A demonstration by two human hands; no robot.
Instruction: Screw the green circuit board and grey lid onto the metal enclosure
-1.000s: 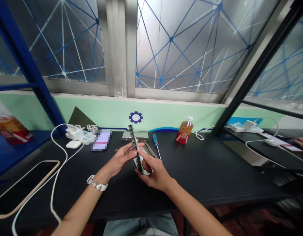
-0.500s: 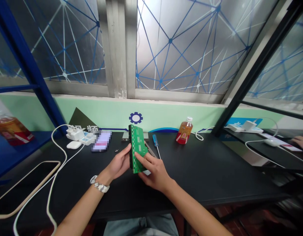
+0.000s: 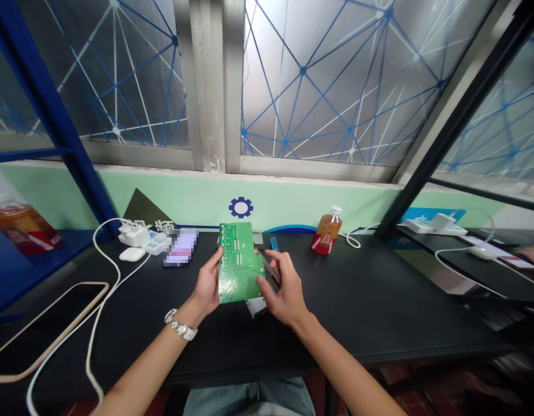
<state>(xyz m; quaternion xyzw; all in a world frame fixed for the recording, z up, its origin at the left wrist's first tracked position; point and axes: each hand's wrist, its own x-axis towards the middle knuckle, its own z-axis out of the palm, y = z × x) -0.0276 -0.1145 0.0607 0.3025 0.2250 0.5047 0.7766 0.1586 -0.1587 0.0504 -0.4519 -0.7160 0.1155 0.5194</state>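
Observation:
A green circuit board [image 3: 240,261] is held flat side up above the black table [image 3: 358,300], its solder side facing me. My left hand [image 3: 210,284] grips its left edge, thumb on top. On the board's right edge my right hand [image 3: 282,286] pinches with thumb and fingers. Beneath the board lies a grey metal case part [image 3: 256,306], partly hidden. A blue-handled screwdriver [image 3: 273,242] lies just behind my right hand.
An orange drink bottle [image 3: 326,231] stands at the back. White chargers, an earbud case [image 3: 132,253] and a phone [image 3: 181,247] sit at back left, with a white cable [image 3: 97,300] looping forward. A second bottle [image 3: 22,228] lies on the blue shelf. Another person's hand [image 3: 533,254] shows far right.
The board has been turned from edge-on to its flat green side facing me. Both hands shifted to hold its left and right edges.

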